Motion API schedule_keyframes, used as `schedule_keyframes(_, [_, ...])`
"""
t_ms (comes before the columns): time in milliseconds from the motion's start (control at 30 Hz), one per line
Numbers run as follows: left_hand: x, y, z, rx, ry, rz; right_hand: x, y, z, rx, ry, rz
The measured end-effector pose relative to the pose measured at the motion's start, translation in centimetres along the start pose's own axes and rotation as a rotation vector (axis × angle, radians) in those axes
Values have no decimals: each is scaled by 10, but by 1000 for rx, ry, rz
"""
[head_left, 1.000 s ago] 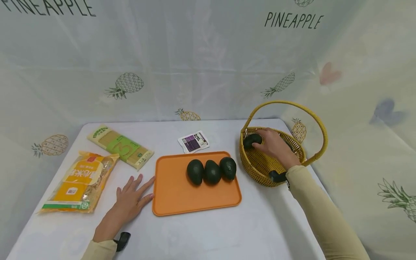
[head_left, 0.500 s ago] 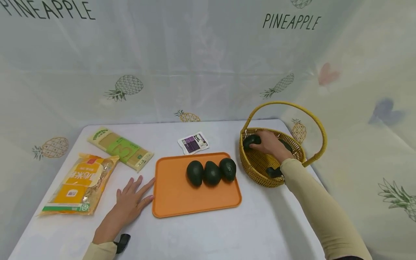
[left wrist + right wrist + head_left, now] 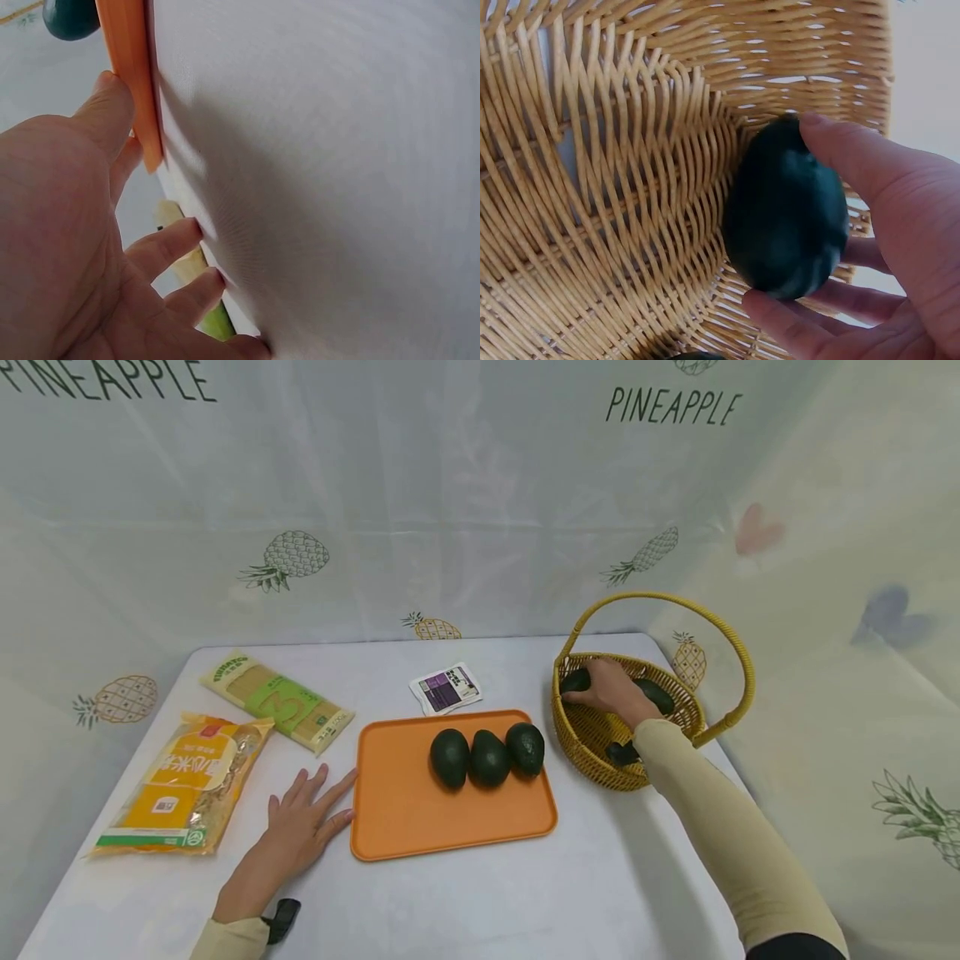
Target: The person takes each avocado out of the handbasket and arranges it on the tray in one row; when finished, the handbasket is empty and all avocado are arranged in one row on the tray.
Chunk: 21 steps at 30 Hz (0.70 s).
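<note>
Avocado (image 3: 784, 214) is clasped between fingers (image 3: 789, 321) of right hand (image 3: 611, 689), basket (image 3: 592, 756) around them; tray (image 3: 405, 810) touched by left hand (image 3: 298, 828), fingers splayed.

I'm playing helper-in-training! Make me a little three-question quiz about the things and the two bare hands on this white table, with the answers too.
1. How many dark green, pear-shaped avocados lie on the flat orange rectangular tray?
2. What does the bare right hand grip inside the yellow woven basket?
3. True or false: the bare left hand touches the tray's edge.

Key:
1. Three.
2. Another dark green avocado.
3. True.
</note>
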State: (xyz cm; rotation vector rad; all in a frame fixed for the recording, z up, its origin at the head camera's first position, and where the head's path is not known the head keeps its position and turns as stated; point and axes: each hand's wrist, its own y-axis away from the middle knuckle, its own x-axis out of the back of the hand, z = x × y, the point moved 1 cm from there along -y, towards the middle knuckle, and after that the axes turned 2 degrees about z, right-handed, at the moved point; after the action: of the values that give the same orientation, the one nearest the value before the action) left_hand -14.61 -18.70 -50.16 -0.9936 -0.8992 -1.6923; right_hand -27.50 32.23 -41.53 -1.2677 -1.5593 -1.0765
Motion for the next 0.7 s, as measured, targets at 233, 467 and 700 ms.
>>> schedule_keyframes(233, [-1, -2, -1, -3, -7, -10, -4, -4, -2, -26, 25, -4])
schedule_keyframes(467, [1, -1, -1, -5, -3, -13, -6, -4, -3, -57, 16, -16])
schedule_keyframes(700, [0, -3, -1, 0, -12, -19, -5, -5, -2, -54, 32, -35])
